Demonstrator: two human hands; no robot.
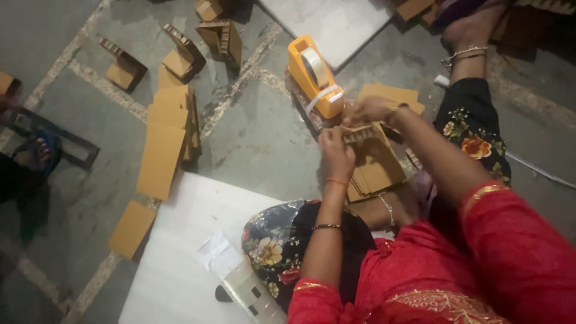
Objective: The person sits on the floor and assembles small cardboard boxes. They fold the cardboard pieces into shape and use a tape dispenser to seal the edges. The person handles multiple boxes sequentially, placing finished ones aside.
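Sleeves of red embroidered cloth frame the view, with your floral-print knees folded beneath them. Your left hand (336, 153) pinches the near edge of a small corrugated cardboard piece (362, 134), fingers pressed together on it. Your right hand (367, 110) closes on the far end, just beside an orange tape dispenser (312, 75). The piece sits above a stack of flat brown cards (377, 168) resting by your legs. A strip of clear tape (321, 96) runs down from the roll toward your hands; it looks likely to twist or stick to itself if the pull goes slack. A smooth white sheet (192, 222) lies to your left on the rough grey floor (258, 144). Farther out lie a row of flat cards (165, 141), then folded ribbed cartons (183, 57). Another person's foot (474, 30) rests at the far right.
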